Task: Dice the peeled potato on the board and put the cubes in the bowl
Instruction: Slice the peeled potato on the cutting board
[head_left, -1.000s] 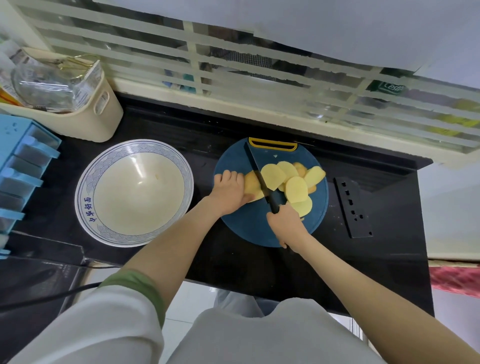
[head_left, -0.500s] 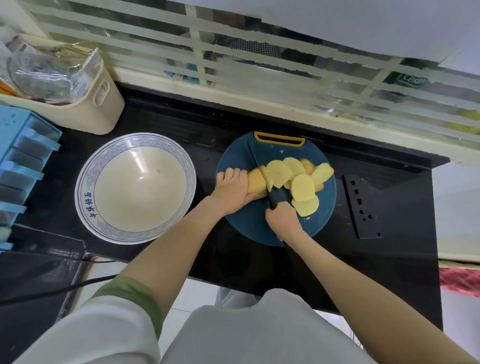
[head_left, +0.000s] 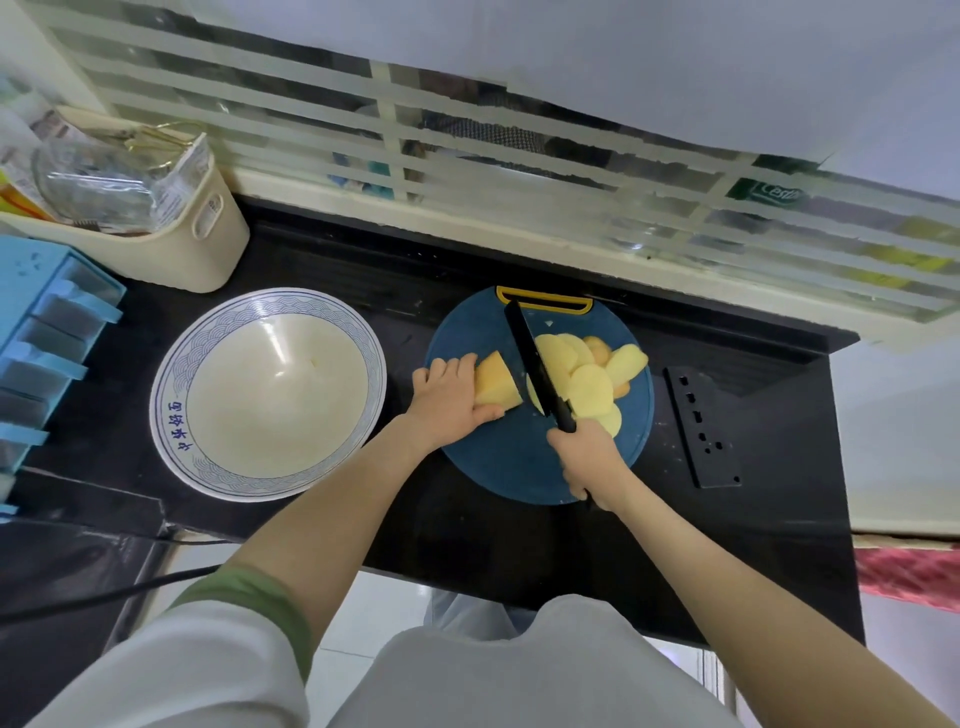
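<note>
The fingers (head_left: 448, 366) of the left hand (head_left: 449, 400) curl over the uncut potato piece (head_left: 496, 382), with the thumb against its near side, pinning it to the board (head_left: 509, 467). The right hand (head_left: 589, 460) is wrapped round the handle of a black knife (head_left: 532, 358), whose blade lies just beside the piece's cut face. Right of the blade, flat slices (head_left: 587, 387) (round, pale yellow) overlap toward the board's right edge. The bowl (head_left: 174, 415) stands left of the board on the black counter (head_left: 405, 519), near its left edge.
</note>
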